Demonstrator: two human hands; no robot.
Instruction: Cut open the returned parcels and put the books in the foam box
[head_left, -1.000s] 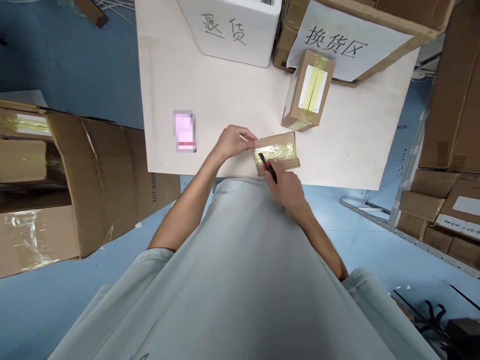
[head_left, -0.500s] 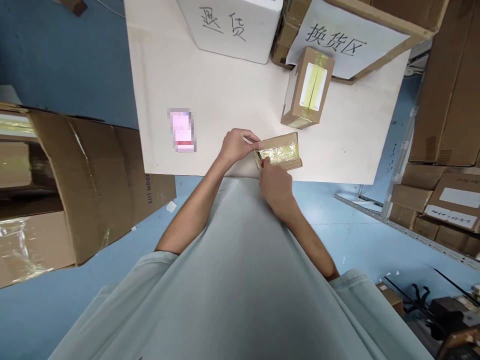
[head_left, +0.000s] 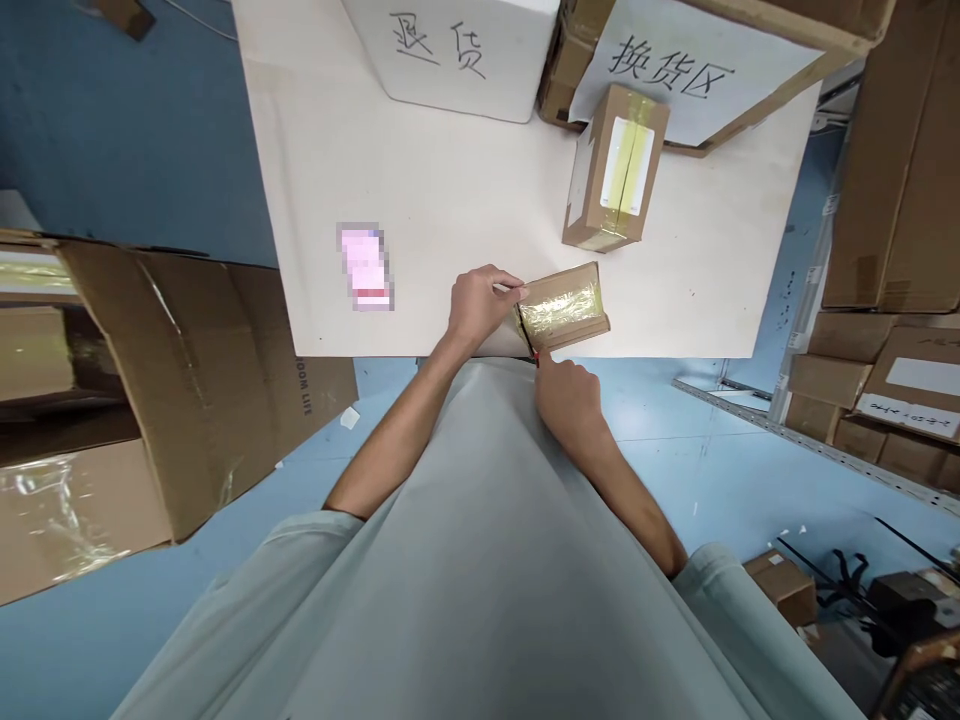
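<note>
Head view: pale surface (head_left: 420, 190) fills the upper middle. Big cardboard carton (head_left: 217, 370) stands beside it at the left, smaller boxes inside.

At the far right of the surface, a large carton (head_left: 787, 85) carrying a white paper sheet (head_left: 690, 55), black handwritten characters on it. To its left, a white box (head_left: 491, 85), also hand-lettered. Just in front of the large carton, a taped brown box (head_left: 619, 170), upright, white label under yellowish tape.

Smaller again: flat cardboard package (head_left: 566, 305), shiny tape across its top, lying near the front edge between the hands, apart from the taped brown box.

Right hand (head_left: 570, 400): fingers curled around a slim tool. Left hand (head_left: 478, 305): fingers narrow, thumb and forefinger holding the package's far left corner.

Well left of the hands, a pink item (head_left: 364, 268), blurred out; cannot identify it.

Smallest: the slim tool (head_left: 526, 332), dark with a red part, against the package's left end. Cannot tell how deep its tip sits.
</note>
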